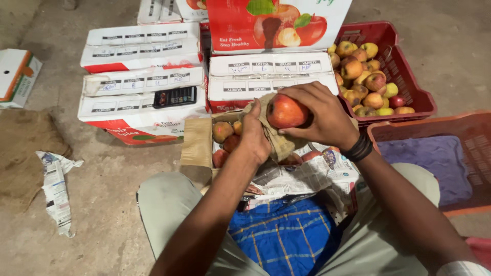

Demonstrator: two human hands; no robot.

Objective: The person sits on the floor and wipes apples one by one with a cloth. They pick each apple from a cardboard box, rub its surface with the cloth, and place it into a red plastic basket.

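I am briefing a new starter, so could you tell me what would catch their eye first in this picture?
First, the red apple at centre, held in the right hand while the left hand grips a brown cloth against it. Next, the red crate at upper right, heaped with yellow and red apples. Then the white and red cartons stacked on the floor at upper left.

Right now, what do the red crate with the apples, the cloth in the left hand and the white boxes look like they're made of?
The red crate looks like moulded plastic: slotted walls, even colour, slight sheen. The cloth gripped by the left hand looks like coarse woven fabric, perhaps jute: tan, matte, rough. The white boxes look like printed cardboard: folded flaps, dull creased surface.
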